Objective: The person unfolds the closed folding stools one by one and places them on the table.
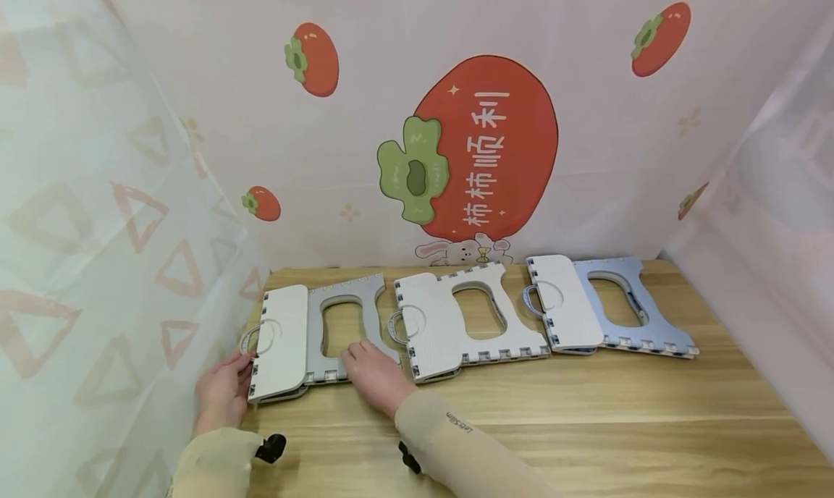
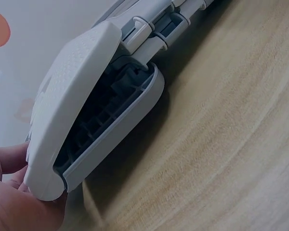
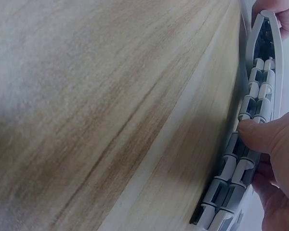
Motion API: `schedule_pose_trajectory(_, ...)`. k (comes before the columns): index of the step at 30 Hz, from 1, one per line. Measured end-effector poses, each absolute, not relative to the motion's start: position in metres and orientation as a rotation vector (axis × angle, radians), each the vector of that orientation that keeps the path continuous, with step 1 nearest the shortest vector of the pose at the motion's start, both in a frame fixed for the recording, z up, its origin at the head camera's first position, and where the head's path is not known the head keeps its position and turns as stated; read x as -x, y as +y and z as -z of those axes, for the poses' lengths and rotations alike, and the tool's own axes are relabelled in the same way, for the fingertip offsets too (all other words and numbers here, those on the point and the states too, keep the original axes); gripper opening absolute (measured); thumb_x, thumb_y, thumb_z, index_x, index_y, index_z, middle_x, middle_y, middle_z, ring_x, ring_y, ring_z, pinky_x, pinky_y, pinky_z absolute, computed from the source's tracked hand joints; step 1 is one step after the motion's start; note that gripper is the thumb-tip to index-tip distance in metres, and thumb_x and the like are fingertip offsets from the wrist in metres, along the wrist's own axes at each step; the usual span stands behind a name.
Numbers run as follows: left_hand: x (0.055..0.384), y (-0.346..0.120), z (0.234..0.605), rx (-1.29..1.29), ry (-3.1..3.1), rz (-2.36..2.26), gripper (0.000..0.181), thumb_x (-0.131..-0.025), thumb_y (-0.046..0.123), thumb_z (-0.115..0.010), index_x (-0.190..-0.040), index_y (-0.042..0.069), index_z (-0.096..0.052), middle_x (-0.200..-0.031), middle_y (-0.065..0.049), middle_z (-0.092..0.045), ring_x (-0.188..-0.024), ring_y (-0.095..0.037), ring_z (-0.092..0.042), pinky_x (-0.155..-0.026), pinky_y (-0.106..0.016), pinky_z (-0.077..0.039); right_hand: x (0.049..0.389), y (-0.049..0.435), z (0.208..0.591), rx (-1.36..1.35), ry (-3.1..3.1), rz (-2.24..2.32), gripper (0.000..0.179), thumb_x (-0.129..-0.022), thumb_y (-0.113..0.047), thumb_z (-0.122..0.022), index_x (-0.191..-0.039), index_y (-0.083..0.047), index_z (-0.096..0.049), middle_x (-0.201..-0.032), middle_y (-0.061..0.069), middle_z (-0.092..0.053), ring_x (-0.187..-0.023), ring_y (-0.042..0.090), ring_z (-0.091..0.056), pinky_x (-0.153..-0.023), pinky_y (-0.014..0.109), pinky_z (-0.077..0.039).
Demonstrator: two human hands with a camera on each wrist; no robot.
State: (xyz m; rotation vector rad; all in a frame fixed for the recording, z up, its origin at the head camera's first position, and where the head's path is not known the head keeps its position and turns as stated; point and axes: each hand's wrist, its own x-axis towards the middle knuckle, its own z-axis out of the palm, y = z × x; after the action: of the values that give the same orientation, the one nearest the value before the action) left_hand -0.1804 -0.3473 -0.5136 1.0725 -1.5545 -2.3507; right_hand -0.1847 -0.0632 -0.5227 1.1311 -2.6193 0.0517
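A folded step stool with a white top and grey legs lies flat at the left of the table. My left hand grips its outer edge beside the small carry handle. From the left wrist view, the fingers curl round the end of the white top, which stands slightly apart from the grey panel below. My right hand grips the near side of the grey legs, its thumb on the hinged edge and other fingers inside the opening, partly hidden.
To the right lie a white folded stool and a folded stool with a white top and blue legs. The wooden table meets a printed backdrop behind and a sheet on the left.
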Motion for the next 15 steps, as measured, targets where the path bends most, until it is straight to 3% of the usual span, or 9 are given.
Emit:
schedule_pose_trajectory(4, 0.180, -0.348, 0.509, -1.066, -1.479, 2.392, 0.020, -0.099, 0.000, -0.062, -0.094, 0.016, -0.071, -0.080, 0.005, -0.075, -0.079, -0.005, -0.070, -0.072, -0.019, -0.058, 0.183, -0.062, 0.520, -1.122, -2.623, -0.082, 0.031, -0.103, -0.008, -0.060, -0.133, -0.008, -0.064, -0.122, 0.001, -0.066, -0.112, 0.014, -0.058, -0.098, 0.017, -0.049)
schedule_pose_trajectory(9, 0.180, -0.347, 0.502, -1.043, -1.448, 2.413, 0.014, -0.099, -0.001, -0.062, -0.108, 0.009, -0.065, -0.082, 0.004, -0.076, -0.079, -0.006, -0.071, -0.071, -0.019, -0.057, 0.183, -0.061, 0.519, -1.111, -2.614, -0.118, 0.030, -0.102, -0.011, -0.062, -0.132, -0.008, -0.065, -0.121, 0.002, -0.067, -0.111, 0.014, -0.059, -0.096, 0.016, -0.050)
schedule_pose_trajectory(15, 0.179, -0.349, 0.494, -1.021, -1.375, 2.488, 0.012, -0.099, -0.002, -0.062, -0.100, 0.008, -0.067, -0.083, 0.000, -0.077, -0.080, -0.009, -0.072, -0.072, -0.021, -0.058, 0.185, -0.060, 0.519, -1.098, -2.617, -0.145, 0.032, -0.101, -0.014, -0.064, -0.132, -0.007, -0.065, -0.122, 0.002, -0.067, -0.111, 0.014, -0.059, -0.096, 0.016, -0.050)
